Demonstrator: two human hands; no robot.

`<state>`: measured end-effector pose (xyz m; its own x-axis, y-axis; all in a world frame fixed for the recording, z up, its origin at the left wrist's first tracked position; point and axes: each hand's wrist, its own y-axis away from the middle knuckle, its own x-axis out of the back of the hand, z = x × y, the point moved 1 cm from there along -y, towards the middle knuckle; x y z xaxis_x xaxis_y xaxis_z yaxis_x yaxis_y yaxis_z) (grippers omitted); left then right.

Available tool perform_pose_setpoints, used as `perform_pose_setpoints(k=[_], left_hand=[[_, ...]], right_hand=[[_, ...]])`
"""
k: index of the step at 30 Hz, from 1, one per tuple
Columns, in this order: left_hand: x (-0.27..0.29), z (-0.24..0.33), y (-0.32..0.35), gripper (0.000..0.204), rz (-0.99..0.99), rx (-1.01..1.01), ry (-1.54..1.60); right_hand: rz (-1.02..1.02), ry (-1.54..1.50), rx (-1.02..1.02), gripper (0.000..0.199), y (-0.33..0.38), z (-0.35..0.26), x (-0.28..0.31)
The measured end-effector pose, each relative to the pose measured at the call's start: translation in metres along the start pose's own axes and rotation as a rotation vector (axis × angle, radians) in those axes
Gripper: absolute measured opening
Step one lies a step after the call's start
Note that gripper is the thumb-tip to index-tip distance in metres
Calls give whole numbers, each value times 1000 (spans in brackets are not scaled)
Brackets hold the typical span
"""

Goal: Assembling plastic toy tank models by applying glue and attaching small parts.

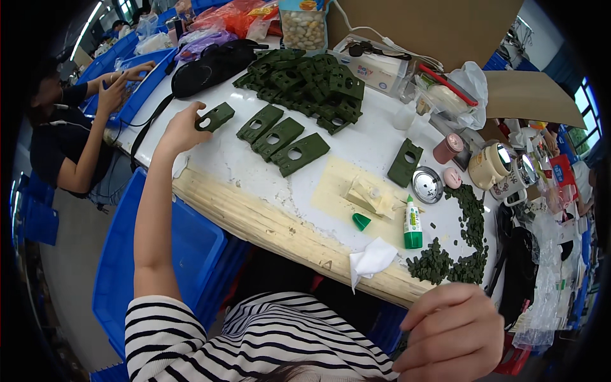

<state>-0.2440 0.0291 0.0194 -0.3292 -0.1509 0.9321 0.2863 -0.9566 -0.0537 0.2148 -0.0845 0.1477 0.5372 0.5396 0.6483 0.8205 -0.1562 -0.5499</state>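
At the far left of the table, my left hand (182,129) pinches the end of a dark green plastic hull-shaped part (218,116) with a round hole. Beside it lie three similar parts in a slanting row, such as this green part (303,155). Behind them rises a heap of green plastic parts (305,83). My right hand (453,334) is raised close in at the lower right, with its fingers curled; what they hold, if anything, is hidden. Past that hand, small green pieces (431,262) are piled near a white glue bottle (412,226) with a green base.
Another green part (405,163) lies by a round metal lid (427,184). A green cap (361,221) and a folded tissue (373,258) sit nearer the front edge. Mugs (490,167) stand at right. A blue bin (159,254) is below my left arm; another person (70,140) sits at left.
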Motion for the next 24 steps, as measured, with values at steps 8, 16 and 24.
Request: perform_pose_setpoints(k=[8, 16, 24], left_hand=[[2, 176, 95, 71, -208, -877, 387], [-24, 238, 71, 102, -338, -1049, 874], [-95, 246, 80, 86, -920, -600, 1441]], right_hand=[[326, 579, -414, 59, 7, 81, -17], [519, 511, -426, 50, 44, 92, 5], [579, 301, -493, 53, 69, 113, -11]])
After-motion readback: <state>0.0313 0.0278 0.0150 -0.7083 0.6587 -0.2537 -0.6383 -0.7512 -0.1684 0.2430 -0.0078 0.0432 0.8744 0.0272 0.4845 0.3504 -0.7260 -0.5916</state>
